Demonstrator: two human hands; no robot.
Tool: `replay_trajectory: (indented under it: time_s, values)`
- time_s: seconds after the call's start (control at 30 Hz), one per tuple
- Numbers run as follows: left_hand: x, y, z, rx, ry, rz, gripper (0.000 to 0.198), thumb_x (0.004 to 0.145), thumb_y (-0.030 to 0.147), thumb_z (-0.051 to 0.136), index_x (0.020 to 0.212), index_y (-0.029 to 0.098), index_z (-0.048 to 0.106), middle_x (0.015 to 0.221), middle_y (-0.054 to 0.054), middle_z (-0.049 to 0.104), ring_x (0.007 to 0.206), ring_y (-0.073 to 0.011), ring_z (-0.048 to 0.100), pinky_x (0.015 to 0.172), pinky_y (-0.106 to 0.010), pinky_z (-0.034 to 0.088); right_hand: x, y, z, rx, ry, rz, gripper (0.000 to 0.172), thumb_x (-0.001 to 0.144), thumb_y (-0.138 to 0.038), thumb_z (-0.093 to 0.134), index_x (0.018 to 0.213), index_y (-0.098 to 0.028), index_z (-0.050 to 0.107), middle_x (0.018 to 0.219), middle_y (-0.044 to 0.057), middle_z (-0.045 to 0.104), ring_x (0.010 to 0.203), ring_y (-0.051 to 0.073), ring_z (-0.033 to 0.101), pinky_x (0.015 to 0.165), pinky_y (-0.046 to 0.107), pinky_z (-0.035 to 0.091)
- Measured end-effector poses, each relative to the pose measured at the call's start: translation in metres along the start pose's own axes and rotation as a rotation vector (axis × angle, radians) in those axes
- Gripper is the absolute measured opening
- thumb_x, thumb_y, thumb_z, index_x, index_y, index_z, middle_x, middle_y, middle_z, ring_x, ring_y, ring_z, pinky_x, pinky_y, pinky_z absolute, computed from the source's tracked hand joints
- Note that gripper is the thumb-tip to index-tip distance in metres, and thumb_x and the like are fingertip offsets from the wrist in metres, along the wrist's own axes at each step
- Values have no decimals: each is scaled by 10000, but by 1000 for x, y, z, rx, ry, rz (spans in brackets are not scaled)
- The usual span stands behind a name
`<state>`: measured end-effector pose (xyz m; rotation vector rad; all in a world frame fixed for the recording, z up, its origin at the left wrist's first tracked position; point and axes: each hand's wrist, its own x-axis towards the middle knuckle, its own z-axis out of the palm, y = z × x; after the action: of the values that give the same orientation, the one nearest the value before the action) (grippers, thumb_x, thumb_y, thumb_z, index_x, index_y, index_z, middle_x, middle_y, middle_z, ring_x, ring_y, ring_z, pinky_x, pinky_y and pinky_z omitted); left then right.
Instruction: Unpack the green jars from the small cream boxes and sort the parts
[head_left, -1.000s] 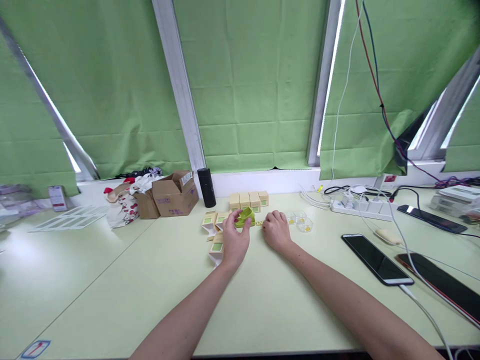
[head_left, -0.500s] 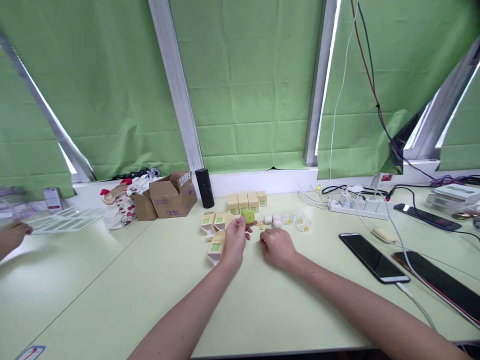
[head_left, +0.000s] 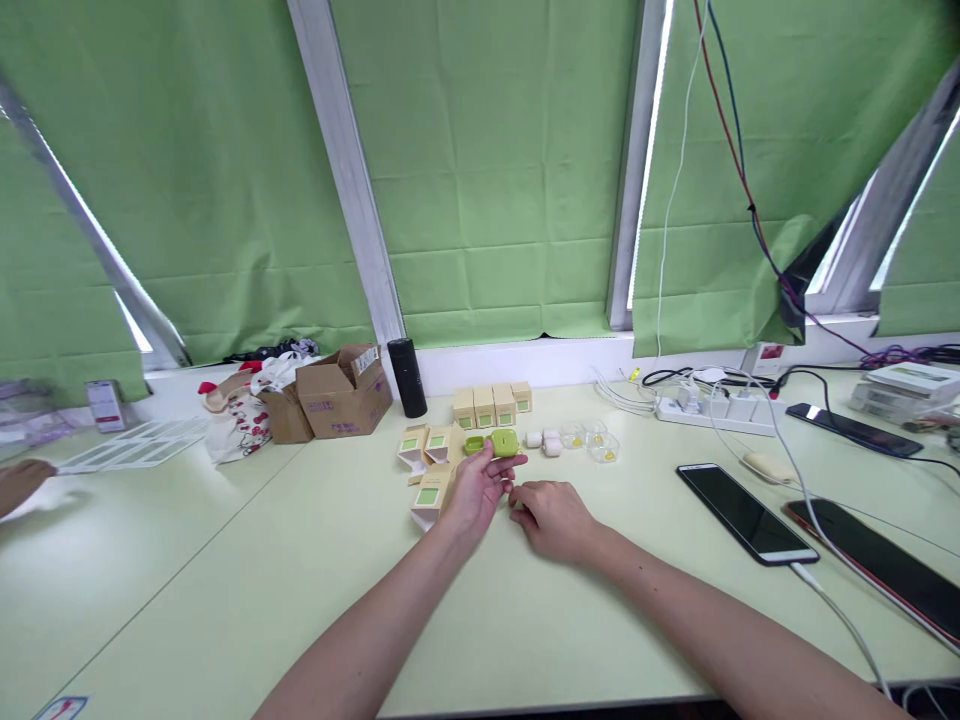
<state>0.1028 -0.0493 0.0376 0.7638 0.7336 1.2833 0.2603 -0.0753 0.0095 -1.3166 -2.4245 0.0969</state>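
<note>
My left hand (head_left: pixel 480 490) is closed around a small lime-green case (head_left: pixel 505 442), which looks like an earbud case cover. The case now lies open in two joined halves above my thumb and fingers. Beside it, my right hand (head_left: pixel 553 515) rests low over the table with curled fingers, its fingertips close to those of the left. Whatever it may pinch is hidden. Small beige cartons with green windows (head_left: pixel 429 497) lie left of my left hand. Past my right hand are small pale pink pieces (head_left: pixel 552 444) and clear round containers with yellow bits (head_left: pixel 603 448).
Several upright beige boxes (head_left: pixel 484 406) stand behind. A black cylinder (head_left: pixel 406 378) and a cardboard box (head_left: pixel 343 394) are farther left. Phones (head_left: pixel 746 512), cables and a power strip (head_left: pixel 731 415) occupy the right. At the far left, another person's hand (head_left: pixel 22 485) touches white sheets (head_left: pixel 135 446).
The green case has gone from closed to spread open in my left hand. My right hand has shifted slightly left and down, nearer the left fingers.
</note>
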Motion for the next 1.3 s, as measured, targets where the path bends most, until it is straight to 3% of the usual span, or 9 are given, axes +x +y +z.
replay_trajectory:
  time_s: [0.2,0.37,0.43,0.5,0.6,0.7,0.8,1.1,1.3]
  values:
    - [5,0,-1,218,14,99,267,864,402,746,919,179,610,939,-129,773,750,-178,663,639,-275,492,0,0,-5,14,-30,-6,102,950,-216,613,1023,-243,679,977,23,771,857,192,701,645,293,282]
    - [15,9,-6,915,86,530,41,861,250,705,892,222,708,977,-84,742,976,-269,654,862,-415,501,-1,1,-5,24,-20,-3,124,945,-206,604,1025,-249,688,987,23,779,857,196,708,645,290,289]
    - [17,14,-9,1192,103,716,123,851,173,686,884,263,764,1060,-84,747,1168,-334,572,1016,-528,420,-1,2,-5,34,-14,-4,130,942,-204,597,1022,-245,691,983,24,782,848,197,707,638,291,279]
    - [18,17,-11,1406,150,826,187,821,127,693,820,286,791,1139,-91,736,1261,-387,476,1059,-606,335,-1,2,-5,38,-14,-4,135,941,-207,592,1024,-240,693,989,29,783,845,198,704,634,292,270]
    - [20,18,-13,1605,172,888,204,790,111,708,709,281,786,1059,-121,715,1166,-384,484,1007,-597,333,-1,3,-4,32,-17,-7,136,942,-213,589,1026,-239,694,997,31,785,848,199,700,634,292,264]
    - [22,16,-13,1778,99,834,269,782,102,698,556,249,694,725,-112,646,991,-346,526,937,-524,361,-1,3,-3,27,-17,-11,139,946,-216,584,1026,-244,693,989,27,784,850,199,703,634,292,268]
    - [24,14,-9,1981,76,658,342,792,96,668,486,220,577,595,-107,596,923,-337,550,894,-470,362,-1,3,-3,22,-26,-7,143,951,-210,577,1027,-245,693,984,28,781,854,198,705,635,294,278]
    - [37,12,-3,2165,92,395,137,795,109,661,683,180,695,811,-143,741,989,-304,626,906,-414,369,0,2,-8,26,-79,2,180,962,-223,554,1081,-248,687,1027,32,775,920,207,699,666,290,305]
    - [35,13,4,2273,55,311,163,833,83,607,791,174,736,902,-151,764,1018,-301,645,898,-415,363,0,1,-8,42,-79,9,171,957,-218,558,1066,-240,688,1032,41,776,921,213,699,665,290,294]
